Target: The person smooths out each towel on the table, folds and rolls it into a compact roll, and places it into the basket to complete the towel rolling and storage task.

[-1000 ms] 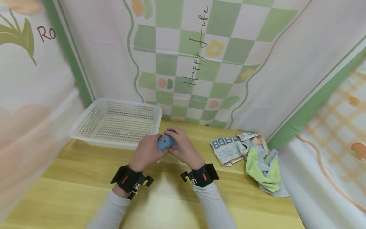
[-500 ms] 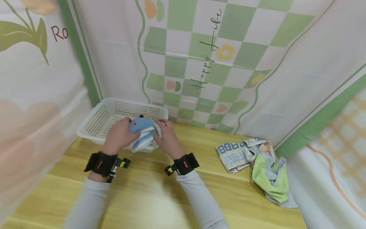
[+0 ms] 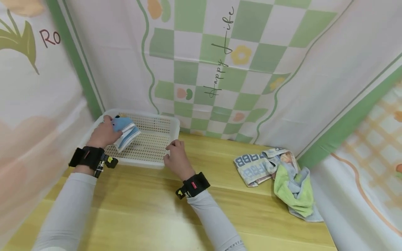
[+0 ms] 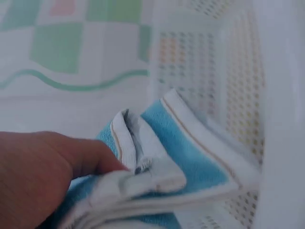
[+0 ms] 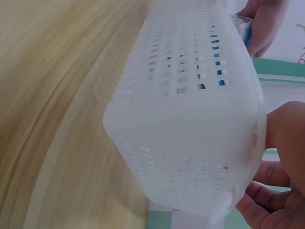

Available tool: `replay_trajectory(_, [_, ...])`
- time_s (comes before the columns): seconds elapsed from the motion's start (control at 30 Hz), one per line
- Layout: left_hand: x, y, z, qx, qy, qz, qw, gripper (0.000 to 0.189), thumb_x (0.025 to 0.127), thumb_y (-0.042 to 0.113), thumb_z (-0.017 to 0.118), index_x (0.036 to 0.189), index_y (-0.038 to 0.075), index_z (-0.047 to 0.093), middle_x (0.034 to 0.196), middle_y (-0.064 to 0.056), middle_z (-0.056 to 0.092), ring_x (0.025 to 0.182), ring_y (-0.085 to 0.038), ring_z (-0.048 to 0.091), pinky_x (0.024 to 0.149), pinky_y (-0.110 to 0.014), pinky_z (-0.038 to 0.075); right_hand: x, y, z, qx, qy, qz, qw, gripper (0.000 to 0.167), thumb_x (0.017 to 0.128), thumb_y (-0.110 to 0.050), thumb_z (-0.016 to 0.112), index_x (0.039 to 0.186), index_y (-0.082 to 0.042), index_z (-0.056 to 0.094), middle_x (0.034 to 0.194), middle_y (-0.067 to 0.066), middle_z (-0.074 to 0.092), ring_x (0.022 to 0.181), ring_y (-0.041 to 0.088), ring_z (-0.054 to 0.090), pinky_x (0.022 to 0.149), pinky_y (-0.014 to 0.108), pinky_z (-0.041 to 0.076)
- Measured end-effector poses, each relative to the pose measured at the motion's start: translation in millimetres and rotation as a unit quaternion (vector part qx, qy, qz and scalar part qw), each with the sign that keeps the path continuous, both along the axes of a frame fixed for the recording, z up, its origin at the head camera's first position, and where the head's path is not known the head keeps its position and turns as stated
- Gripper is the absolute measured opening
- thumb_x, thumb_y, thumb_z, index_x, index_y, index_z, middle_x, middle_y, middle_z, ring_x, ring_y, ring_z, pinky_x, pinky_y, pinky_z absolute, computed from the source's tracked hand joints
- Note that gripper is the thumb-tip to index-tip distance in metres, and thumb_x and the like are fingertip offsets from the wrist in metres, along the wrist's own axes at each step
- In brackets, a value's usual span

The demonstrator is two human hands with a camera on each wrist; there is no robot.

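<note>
My left hand (image 3: 102, 135) grips a folded blue towel with white stripes (image 3: 128, 135) over the left part of a white perforated plastic basket (image 3: 152, 144). In the left wrist view, the thumb presses on the folds of the towel (image 4: 190, 152), whose loose corner points into the basket. Whether the towel touches the basket floor is hard to tell. At the basket's front right corner, my right hand (image 3: 178, 158) pinches the rim. The right wrist view has the fingers of that hand (image 5: 288, 167) bent at the edge of the basket (image 5: 186, 119).
A crumpled printed cloth with lettering (image 3: 255, 169) lies on the right of the wooden table (image 3: 141, 212). Beside it is a bunched green and grey towel (image 3: 295, 191). A patterned curtain (image 3: 216, 73) hangs behind the basket and along both sides.
Both hands held the bunched towel in front of the basket, then moved left with it, unfolding it partly. The left hand carried it over the basket; the right hand let go and took the rim.
</note>
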State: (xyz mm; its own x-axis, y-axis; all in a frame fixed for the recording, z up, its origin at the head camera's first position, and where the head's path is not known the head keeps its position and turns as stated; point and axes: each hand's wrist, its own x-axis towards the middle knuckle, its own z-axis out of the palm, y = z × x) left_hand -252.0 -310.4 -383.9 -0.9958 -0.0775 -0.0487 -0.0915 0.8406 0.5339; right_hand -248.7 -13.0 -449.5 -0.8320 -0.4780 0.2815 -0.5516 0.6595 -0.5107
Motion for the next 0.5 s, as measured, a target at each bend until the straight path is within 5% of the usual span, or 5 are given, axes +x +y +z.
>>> replay_trajectory(0.13, [-13.7, -8.3, -1.3, -0.028, -0.043, 0.011, 0.9986, 0.078, 0.102, 0.021, 0.046, 0.148, -0.022, 0.000, 0.131, -0.056, 0.034, 0.118, -0.071, 0.039, 0.092, -0.068, 0.041, 0.3, 1.3, 0.1, -0.003, 0.002, 0.001, 1.0000, 0.022, 0.091, -0.002, 0.061, 0.110, 0.005, 0.071, 0.116, 0.014, 0.055, 0.108, 0.027, 0.042, 0.089, 0.031, 0.043])
replay_trajectory(0.27, [-24.0, -14.3, -7.0, -0.053, -0.077, 0.030, 0.9952, 0.080, 0.101, 0.019, 0.040, 0.146, -0.025, -0.009, 0.135, -0.062, 0.022, 0.130, -0.077, 0.013, 0.106, -0.076, 0.023, 1.0, 1.1, -1.7, -0.005, 0.007, 0.001, 1.0000, 0.021, 0.091, -0.002, 0.062, 0.108, 0.005, 0.071, 0.116, 0.014, 0.056, 0.109, 0.026, 0.043, 0.091, 0.032, 0.043])
replay_trajectory(0.5, [-34.4, -26.4, -19.1, -0.031, -0.114, 0.053, 0.9916, 0.088, 0.102, 0.026, 0.041, 0.147, -0.022, -0.017, 0.127, -0.056, 0.040, 0.123, -0.072, 0.032, 0.099, -0.070, 0.039, 0.6, 2.8, -3.3, 0.004, 0.014, 0.002, 0.9999, 0.017, 0.092, -0.003, 0.061, 0.103, 0.003, 0.072, 0.114, 0.012, 0.056, 0.109, 0.026, 0.043, 0.094, 0.033, 0.041])
